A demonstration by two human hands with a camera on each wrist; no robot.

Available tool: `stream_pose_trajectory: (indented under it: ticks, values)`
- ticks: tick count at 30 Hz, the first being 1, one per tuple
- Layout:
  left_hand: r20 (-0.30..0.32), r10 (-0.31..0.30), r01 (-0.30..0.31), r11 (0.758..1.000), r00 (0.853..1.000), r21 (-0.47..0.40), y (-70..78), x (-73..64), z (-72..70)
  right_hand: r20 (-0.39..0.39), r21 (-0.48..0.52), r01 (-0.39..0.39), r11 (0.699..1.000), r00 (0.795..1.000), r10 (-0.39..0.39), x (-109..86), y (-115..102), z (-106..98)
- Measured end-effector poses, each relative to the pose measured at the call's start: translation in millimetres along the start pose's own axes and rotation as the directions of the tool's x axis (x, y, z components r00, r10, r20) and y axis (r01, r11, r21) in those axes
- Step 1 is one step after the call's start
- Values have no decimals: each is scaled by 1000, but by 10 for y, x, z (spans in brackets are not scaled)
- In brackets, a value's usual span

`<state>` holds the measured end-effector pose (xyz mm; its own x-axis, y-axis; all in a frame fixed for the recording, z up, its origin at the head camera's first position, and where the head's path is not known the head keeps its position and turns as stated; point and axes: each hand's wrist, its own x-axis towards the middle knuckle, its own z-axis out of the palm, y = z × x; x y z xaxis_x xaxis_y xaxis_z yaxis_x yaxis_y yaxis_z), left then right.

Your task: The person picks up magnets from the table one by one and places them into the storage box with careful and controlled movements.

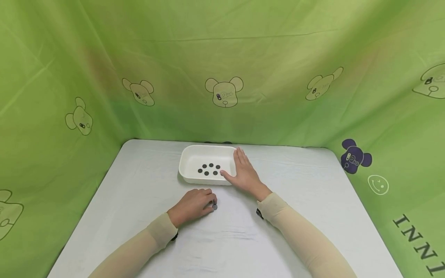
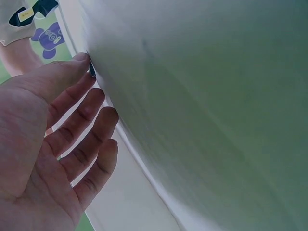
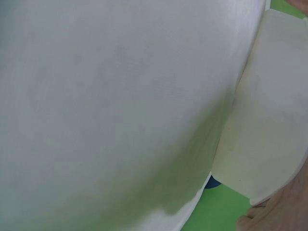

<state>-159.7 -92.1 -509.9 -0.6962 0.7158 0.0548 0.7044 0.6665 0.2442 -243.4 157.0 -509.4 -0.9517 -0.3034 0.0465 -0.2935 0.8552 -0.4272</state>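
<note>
In the head view, my left hand [image 1: 194, 204] pinches a small dark round disc [image 1: 214, 207] between thumb and index finger, low over the table in front of the tray. The left wrist view shows the disc [image 2: 92, 70] nearly edge-on at the fingertips, with the other fingers loosely bent. A white oblong tray [image 1: 189, 175] stands near the table's far edge, with several similar dark discs [image 1: 206, 173] grouped on its floor. My right hand [image 1: 247, 175] rests on the tray's right end, fingers straight along the rim and thumb spread over the front rim.
A white-topped table [image 1: 295, 181] carries the tray. Green cloth [image 1: 278, 116] printed with bear heads hangs behind it and along both sides. Dark bands show at both sleeve cuffs, one under the right cuff [image 1: 259, 213].
</note>
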Motion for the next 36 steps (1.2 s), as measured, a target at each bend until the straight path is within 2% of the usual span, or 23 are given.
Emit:
stream_pose_trajectory:
  ticks: [6,25,36]
  values:
    - [3,-3,3,1000,1000,7,6,1,19,-4,0,2,1000,1000,-2,-4,-1,-3]
    - [-27,39,-38,999,999,32,19,26,1,11,6,-2,1000,1000,2,1,-2,-20]
    - [6,53,-53,999,999,-8,65,47,-20,5,3,3,1000,1000,-3,6,8,-6]
